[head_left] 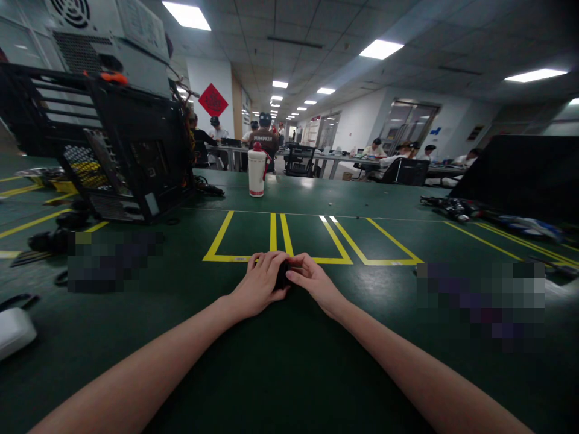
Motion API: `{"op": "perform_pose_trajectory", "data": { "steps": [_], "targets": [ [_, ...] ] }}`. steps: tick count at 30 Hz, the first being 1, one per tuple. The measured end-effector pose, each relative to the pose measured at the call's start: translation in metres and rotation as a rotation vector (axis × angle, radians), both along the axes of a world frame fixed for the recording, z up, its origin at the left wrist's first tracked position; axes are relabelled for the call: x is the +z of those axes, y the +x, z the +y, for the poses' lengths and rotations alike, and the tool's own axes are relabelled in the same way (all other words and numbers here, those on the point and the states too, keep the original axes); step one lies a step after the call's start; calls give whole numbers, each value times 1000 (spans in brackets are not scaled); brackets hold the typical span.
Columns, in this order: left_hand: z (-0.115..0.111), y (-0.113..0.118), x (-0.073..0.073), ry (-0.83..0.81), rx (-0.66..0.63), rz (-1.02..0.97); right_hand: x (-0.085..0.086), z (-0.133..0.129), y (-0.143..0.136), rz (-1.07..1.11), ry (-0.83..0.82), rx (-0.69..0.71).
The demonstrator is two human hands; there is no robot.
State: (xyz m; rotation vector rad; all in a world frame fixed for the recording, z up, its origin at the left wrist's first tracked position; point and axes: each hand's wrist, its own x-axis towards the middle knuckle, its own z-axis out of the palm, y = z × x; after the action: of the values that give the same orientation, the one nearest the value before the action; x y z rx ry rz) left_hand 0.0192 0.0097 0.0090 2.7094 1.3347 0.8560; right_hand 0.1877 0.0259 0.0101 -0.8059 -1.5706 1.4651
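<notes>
Between my two hands is a small black object [282,276], mostly covered by fingers, so its kind cannot be made out. My left hand [259,280] wraps over it from the left, fingers curled on top and the thumb below. From the right, my right hand [314,283] pinches its near side with thumb and fingertips. Both hands rest low over the green table [289,374], just at the near edge of the yellow tape outlines [316,261]. Beyond them stands a white cup [256,175] with a red lid.
At the left stands an open black computer case [136,150] with a power supply unit [136,42] on top. Cables and a dark monitor [529,175] are at the right. A white object [15,331] sits near left. People work at tables in the background; two patches are blurred.
</notes>
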Motion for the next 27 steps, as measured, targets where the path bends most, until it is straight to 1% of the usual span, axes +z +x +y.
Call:
{"op": "perform_pose_trajectory", "data": {
  "steps": [4,7,9,15,19,24,27],
  "targets": [
    [0,0,0,-3,1,2,-3,4,2,-3,-48,41],
    [0,0,1,-17,3,17,-5,4,2,41,-31,82],
    [-1,0,1,-19,3,26,-5,3,1,56,-6,76],
    [-1,1,1,20,21,24,-4,2,-2,24,13,-25],
    [-1,1,0,14,12,19,-4,5,0,-10,-26,-11],
    [0,0,0,-10,2,17,-3,3,2,11,-44,78],
    [-1,0,1,-17,-1,19,-3,1,1,10,-15,63]
  ]
}}
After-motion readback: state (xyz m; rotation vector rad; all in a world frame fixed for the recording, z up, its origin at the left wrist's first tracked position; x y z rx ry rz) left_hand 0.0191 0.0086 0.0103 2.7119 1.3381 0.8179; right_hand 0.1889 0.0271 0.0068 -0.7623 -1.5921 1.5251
